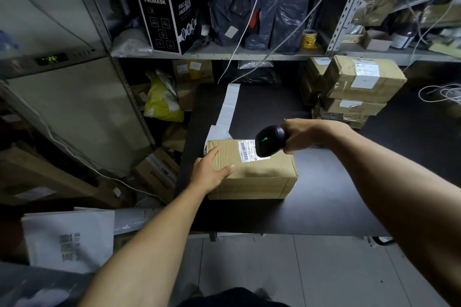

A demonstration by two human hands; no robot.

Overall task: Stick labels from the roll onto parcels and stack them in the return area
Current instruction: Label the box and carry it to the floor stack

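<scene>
The right hand (303, 136) grips a black scanner (270, 141) just above the shipping label (247, 149) on the parcel (252, 172); the left hand (212, 169) rests flat on the parcel's left end, nearer the label strip (228, 107) lying beyond it on the table (336, 194).

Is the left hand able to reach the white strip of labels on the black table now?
Probably yes. The left hand rests open on the brown cardboard parcel, holding nothing, and the white strip of labels lies just beyond the parcel with nothing between.
</scene>
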